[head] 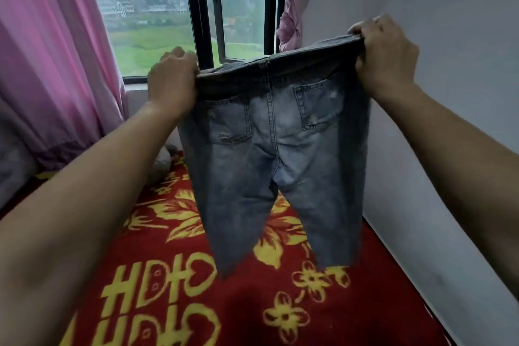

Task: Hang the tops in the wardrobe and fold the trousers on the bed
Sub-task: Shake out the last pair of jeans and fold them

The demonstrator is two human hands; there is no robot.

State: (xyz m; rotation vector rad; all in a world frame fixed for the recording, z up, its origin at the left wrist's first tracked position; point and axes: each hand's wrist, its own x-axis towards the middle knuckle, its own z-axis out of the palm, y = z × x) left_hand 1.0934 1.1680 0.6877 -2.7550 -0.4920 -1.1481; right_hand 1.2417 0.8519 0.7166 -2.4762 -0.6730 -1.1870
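- Far left, we have a long pink fabric curtain (pixel 50 64) hanging beside the dark-framed window (pixel 202 8), green hills beyond the glass.
- Next, our left hand (pixel 172 83): fingers curled tight over the left end of the waistband, a full grip, nothing loose about it.
- Centre stage, the faded blue denim jeans (pixel 280 149). We hold them up in the air in front of us, back pockets facing us, waistband stretched roughly level between the two hands, with the right end a little higher.
- Here is the relation that counts: the long axis of the jeans runs straight down from the hands, both legs dangling side by side, with the hems hovering just above the red bed blanket with yellow flowers and lettering (pixel 168 303). We cannot tell whether the hems brush it.
- On to our right hand (pixel 384 62): likewise clenched on the right end of the waistband, raised a touch above the left one and closer to the plain white wall (pixel 449 36).
- Our call: neither hand is nearer the fold line, since the centre seam hangs midway between them. Bringing one hand across to the other should lay leg on leg before we lower the pair onto the bed.
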